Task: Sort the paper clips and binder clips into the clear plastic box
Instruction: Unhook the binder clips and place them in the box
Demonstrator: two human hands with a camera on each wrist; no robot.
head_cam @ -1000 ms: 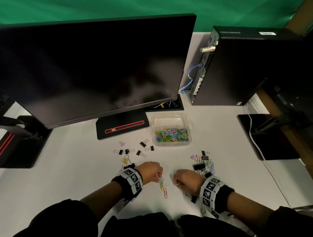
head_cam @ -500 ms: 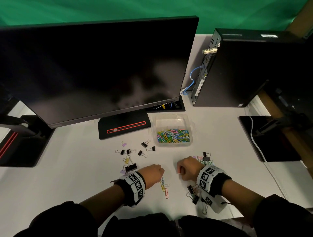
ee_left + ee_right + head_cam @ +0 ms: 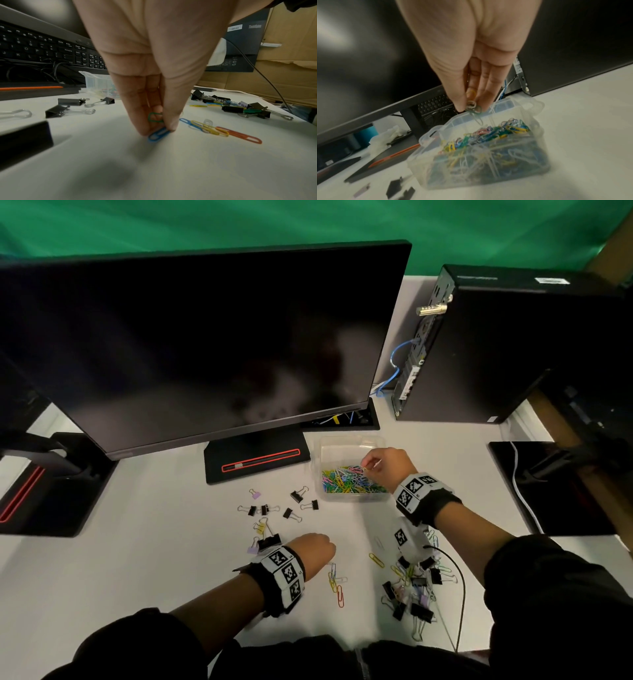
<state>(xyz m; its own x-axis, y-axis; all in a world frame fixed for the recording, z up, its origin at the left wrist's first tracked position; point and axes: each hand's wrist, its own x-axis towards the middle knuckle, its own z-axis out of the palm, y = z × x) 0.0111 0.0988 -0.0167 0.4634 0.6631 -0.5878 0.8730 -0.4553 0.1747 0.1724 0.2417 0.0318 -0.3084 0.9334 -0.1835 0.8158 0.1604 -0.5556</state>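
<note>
Monitor (image 3: pixel 205 344) overhangs desk behind clear box (image 3: pixel 349 446).

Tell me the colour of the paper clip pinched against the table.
Blue paper clip, clearest in the left wrist view.

Left hand (image 3: pixel 313 549) low, fingertips pinched, right hand (image 3: pixel 387 465) raised, pinching

Clear plastic box (image 3: pixel 488 152): translucent, slightly frosted, smooth walls. Paper clips (image 3: pixel 346 479) inside: coloured plastic-coated wire, glossy. Binder clips (image 3: pixel 58 111) beside left-hand pinch: matt black bodies w/ shiny metal wire handles. Table (image 3: pixel 171 169): white, smooth, matt. Monitor (image 3: pixel 205 344) screen: black, semi-gloss, faint reflections.
</note>
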